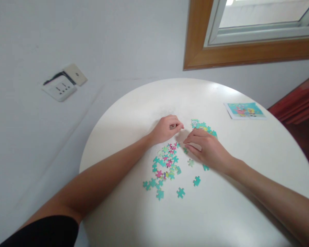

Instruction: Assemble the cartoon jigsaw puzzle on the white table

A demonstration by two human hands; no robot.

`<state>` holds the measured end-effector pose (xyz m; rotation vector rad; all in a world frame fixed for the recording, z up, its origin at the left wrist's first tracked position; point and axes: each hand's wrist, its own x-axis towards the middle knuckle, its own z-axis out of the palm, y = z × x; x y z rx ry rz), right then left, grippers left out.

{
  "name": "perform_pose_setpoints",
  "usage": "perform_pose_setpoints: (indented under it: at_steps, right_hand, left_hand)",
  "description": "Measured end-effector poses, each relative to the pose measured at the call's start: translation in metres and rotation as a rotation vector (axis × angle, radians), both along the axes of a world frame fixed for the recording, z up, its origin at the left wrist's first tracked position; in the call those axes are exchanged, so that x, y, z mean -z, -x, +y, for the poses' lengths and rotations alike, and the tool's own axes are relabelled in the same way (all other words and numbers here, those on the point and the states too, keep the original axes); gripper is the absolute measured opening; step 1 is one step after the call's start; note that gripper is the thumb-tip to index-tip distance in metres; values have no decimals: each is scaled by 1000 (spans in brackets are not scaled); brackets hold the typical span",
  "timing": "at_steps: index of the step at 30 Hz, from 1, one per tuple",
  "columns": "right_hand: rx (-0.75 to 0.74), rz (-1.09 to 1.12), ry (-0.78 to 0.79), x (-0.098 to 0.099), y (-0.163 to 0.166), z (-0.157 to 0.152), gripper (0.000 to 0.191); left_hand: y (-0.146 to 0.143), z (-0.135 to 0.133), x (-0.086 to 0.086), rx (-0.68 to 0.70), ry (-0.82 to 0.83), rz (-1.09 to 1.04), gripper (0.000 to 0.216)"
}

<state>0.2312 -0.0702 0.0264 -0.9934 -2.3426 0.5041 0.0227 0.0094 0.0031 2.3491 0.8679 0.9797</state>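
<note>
My left hand [168, 129] hovers over the white table, thumb and forefinger pinched together; anything between the tips is too small to make out. Facing it, my right hand [204, 145] has its fingers bent and tips close together, and what they may hold cannot be made out. A partly joined cartoon puzzle [203, 126] lies just beyond the right hand, which covers some of it. Loose teal, pink and pale green puzzle pieces [161, 161] are heaped below the left hand. A pale green piece [190, 162] lies under the right wrist.
The round white table [134, 223] stands against the wall. A cartoon picture sheet [245, 110] lies near its far right edge. Stray teal pieces [180, 192] are at the near side. A wall socket [60, 88] and a wood-framed window [247, 49] are behind, red fabric [298, 103] at right.
</note>
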Motion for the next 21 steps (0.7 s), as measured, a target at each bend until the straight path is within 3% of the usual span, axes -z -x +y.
perform_pose_setpoints:
  at_steps: [8,16,21]
  right_hand:
    - [65,26,12,2,-1,0,15]
    - [1,27,31,1,5,-9,18]
    - [-67,14,54,-5,21,-31,18]
  left_hand:
    - [0,0,0,6,-17,5,19]
    - [0,0,1,-1,-16,-9,19]
    - [0,0,1,4,-3,-5,20]
